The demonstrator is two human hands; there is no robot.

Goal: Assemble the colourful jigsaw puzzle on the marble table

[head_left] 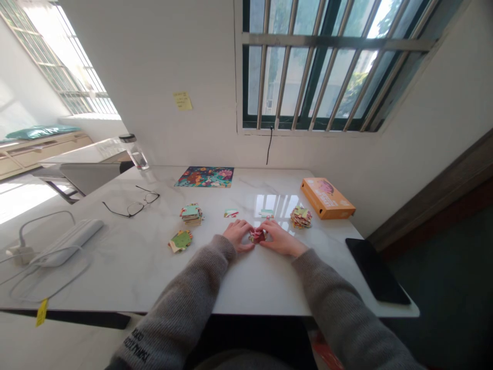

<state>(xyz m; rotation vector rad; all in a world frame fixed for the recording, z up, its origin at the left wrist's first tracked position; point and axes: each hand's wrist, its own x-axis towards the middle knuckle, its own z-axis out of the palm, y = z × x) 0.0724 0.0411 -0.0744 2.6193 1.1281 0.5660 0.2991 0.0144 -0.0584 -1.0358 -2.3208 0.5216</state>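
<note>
Between my two hands are red and pink jigsaw puzzle pieces (257, 236), low over the white table. My left hand (239, 235) has its fingers curled round their left side, and my right hand (281, 238) grips them from the right. Fingers cover part of them, so how many there are I cannot tell. Just beyond my hands lie two light puzzle pieces, one on the left (231, 213) and one on the right (266, 213). A stack of puzzle pieces (191, 214) stands to the left, with a green pile (180, 240) nearer me. Another stack (301, 217) is at the right.
A colourful picture sheet (206, 177) lies at the table's back edge. Around the table are an orange box (327, 198), a black tablet (376, 271), eyeglasses (134, 207), a water bottle (134, 152) and a white power strip (73, 243) with cables.
</note>
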